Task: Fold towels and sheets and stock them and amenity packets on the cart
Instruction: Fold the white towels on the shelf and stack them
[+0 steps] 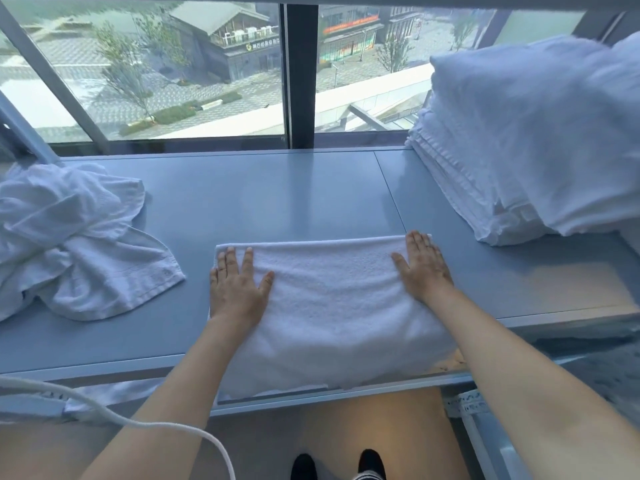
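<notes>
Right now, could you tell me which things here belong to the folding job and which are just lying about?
Job: white towel under left hand and right hand; crumpled towels; folded stack.
Lying about: white cable; grey table.

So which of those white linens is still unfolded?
The crumpled towel heap at the left end of the table. The middle towel lies flat under both hands, and the folded stack sits at right.
</notes>
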